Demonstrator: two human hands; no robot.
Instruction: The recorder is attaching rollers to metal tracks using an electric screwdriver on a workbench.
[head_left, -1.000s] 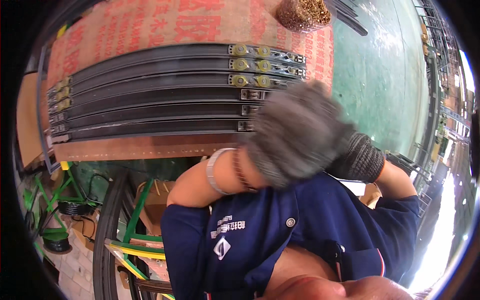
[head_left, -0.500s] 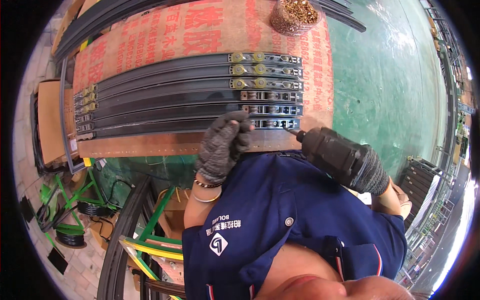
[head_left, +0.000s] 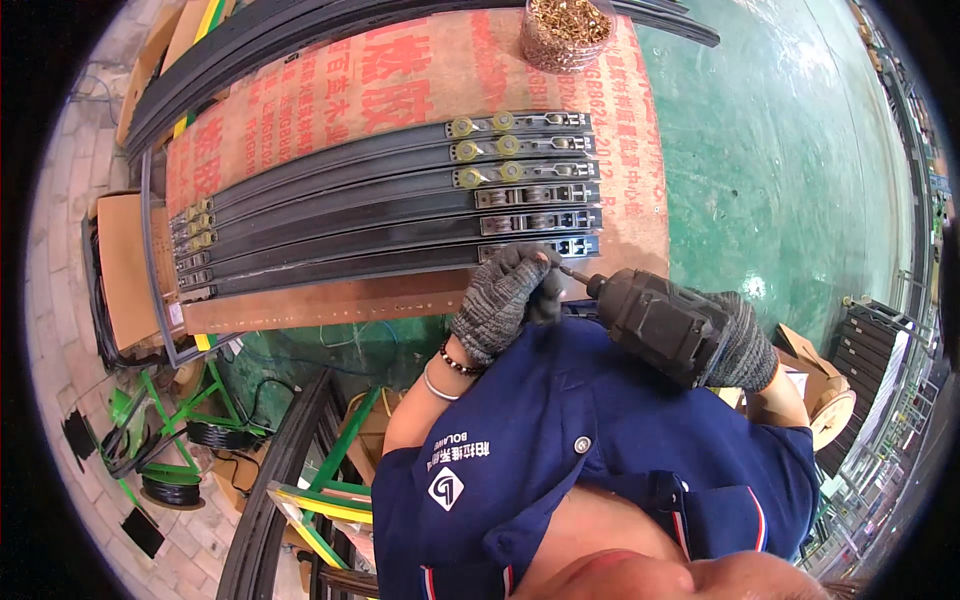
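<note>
My right hand (head_left: 745, 345), in a grey knit glove, grips a black power drill (head_left: 660, 322) whose bit points left. My left hand (head_left: 500, 305), gloved the same way, has its fingers pinched together at the tip of the bit. Whatever is between those fingertips is too small or hidden to make out. Just beyond them lie several dark metal profiles (head_left: 350, 225), side by side. Rollers are set into their ends: yellow wheels (head_left: 503, 121) on the far ones, metal roller units (head_left: 535, 195) on the nearer ones. My left hand partly hides the nearest roller unit.
The profiles rest on a board-topped bench (head_left: 640, 150) with red print. At its far edge stands a clear tub (head_left: 540, 55) of brass-coloured screws, beside more long dark profiles (head_left: 300, 45). A cardboard box (head_left: 130, 270) and green-framed cable reels (head_left: 175, 455) are at the left.
My left hand has moved right, from over the nearest profile to the drill's bit, its fingers now pinched there. The drill has shifted slightly nearer to me, and the whole view has turned a little.
</note>
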